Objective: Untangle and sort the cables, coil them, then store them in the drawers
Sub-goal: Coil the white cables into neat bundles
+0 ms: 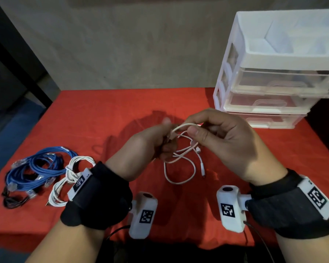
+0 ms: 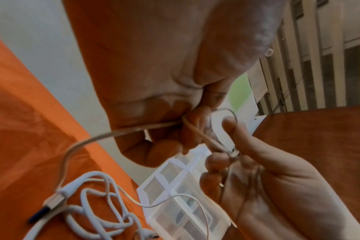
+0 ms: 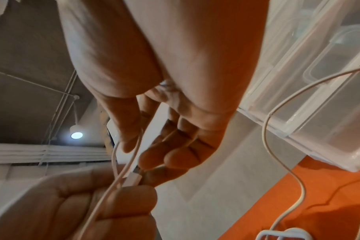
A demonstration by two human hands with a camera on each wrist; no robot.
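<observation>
Thin white cable (image 1: pixel 179 168) held above red cloth (image 1: pixel 103 118) at centre: left hand (image 1: pixel 150 145) grips bundle, right hand (image 1: pixel 222 137) pinches top loop; slack hangs below, toward near edge.

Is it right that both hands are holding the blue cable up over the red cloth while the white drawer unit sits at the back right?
Not quite: the left hand and right hand hold a thin white cable, as the head view shows. The blue cable lies on the red cloth at the left. The drawer unit does sit back right.
</observation>
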